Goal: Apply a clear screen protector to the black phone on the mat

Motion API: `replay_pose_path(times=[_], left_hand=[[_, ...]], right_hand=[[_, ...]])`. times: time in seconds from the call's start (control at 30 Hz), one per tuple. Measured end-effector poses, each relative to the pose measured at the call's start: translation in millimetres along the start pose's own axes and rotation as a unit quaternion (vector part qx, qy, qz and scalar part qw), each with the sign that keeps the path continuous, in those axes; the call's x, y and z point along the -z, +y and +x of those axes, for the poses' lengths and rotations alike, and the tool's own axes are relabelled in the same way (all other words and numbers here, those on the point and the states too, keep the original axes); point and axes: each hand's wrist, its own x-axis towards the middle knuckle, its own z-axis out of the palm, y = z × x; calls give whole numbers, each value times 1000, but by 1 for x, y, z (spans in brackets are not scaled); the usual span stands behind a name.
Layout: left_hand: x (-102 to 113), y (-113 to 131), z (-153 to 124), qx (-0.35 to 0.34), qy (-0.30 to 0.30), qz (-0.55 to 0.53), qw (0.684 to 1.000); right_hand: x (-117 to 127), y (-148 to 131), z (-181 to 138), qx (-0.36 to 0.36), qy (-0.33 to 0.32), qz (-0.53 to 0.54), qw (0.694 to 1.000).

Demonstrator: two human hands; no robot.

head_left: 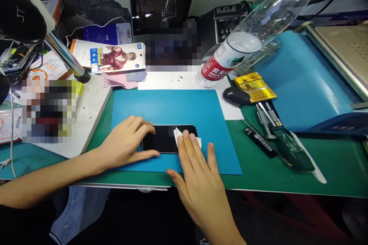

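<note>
A black smartphone (162, 143) lies face up on a blue mat (172, 107), its long side running left to right. My left hand (123, 141) grips the phone's left end, thumb along the near edge and fingers at the far edge. A small folded white wipe (176, 133) sits on the right part of the screen. With long, nearly straight fingers, my right hand (198, 172) holds this wipe down against the glass; the thumb and little finger stand apart. Those fingers cover most of the wipe and the phone's right end.
Right of the mat lie a black oval case (236, 96), a yellow packet (255, 87) and several hand tools (266, 120). A large water bottle (230, 53) leans behind them. A lamp post (64, 53) and boxes (115, 57) stand at the left. A dark tablet (161, 4) stands at the back.
</note>
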Motion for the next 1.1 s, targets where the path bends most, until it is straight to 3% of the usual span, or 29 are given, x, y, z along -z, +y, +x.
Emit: replay_pose_path(times=[0.07, 0.27, 0.43, 0.53, 0.67, 0.77, 0.93, 1.1], left_hand=[[0, 0, 0, -2, 2, 0, 1000], [1, -1, 0, -6, 1, 21, 1000], [3, 1, 2, 10, 13, 5, 1000], [6, 1, -2, 20, 59, -34, 997], [9, -7, -9, 31, 136, -50, 989], [8, -12, -9, 24, 146, -52, 988], [7, -7, -5, 47, 141, -43, 988], [9, 0, -2, 28, 140, -42, 989]], right_hand=[[-1, -1, -1, 4, 1, -4, 1000], [-7, 4, 37, 8, -6, 16, 1000], [-3, -8, 12, 6, -12, 32, 999], [-2, -15, 11, 12, -13, 21, 1000], [-3, -17, 45, 0, -22, 5, 1000], [-2, -19, 57, -8, -29, -5, 1000], [-3, -31, 44, 28, -32, 7, 999], [-12, -37, 64, 35, -42, 44, 998]])
